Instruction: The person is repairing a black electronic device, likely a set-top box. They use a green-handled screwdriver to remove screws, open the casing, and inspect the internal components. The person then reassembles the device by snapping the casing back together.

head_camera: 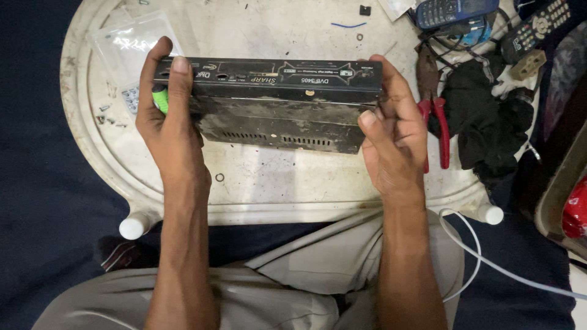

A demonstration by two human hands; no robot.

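Black receiver box (278, 104) between both hands' grip

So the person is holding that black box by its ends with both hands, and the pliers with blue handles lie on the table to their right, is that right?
Not quite: the pliers have red handles, not blue, as the head view shows. The rest holds: the left hand and right hand grip the black box by its ends, and the pliers lie on the white table to the person's right.
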